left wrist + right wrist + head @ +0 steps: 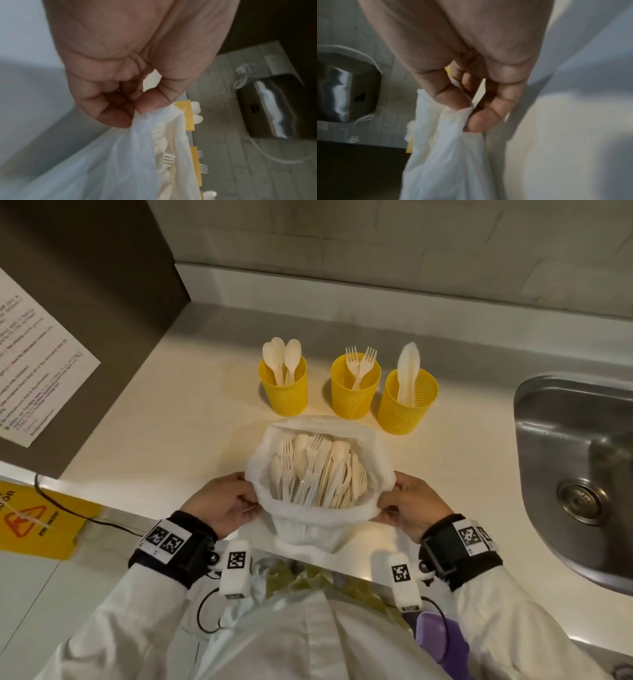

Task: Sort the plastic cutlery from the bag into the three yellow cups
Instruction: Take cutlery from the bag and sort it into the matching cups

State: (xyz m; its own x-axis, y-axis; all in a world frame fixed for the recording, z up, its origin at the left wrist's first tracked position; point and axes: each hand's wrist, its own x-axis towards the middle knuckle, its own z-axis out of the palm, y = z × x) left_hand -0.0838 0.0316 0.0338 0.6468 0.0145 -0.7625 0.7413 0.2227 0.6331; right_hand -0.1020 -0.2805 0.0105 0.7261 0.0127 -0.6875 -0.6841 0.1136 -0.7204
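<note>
Left hand (224,503) and right hand (409,506) each pinch the white plastic bag (320,508) rim, mouth spread between them, mixed cutlery (317,470) inside. Keep pinches taut; free one hand to pick. Yellow cups (354,386) just beyond; counter edge (342,568) just behind grips, sink (575,460) rightward.

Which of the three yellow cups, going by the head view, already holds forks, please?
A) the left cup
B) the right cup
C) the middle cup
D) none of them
C: fork tines stand up out of the middle cup, between the cup with spoons and the cup with knives.
</note>
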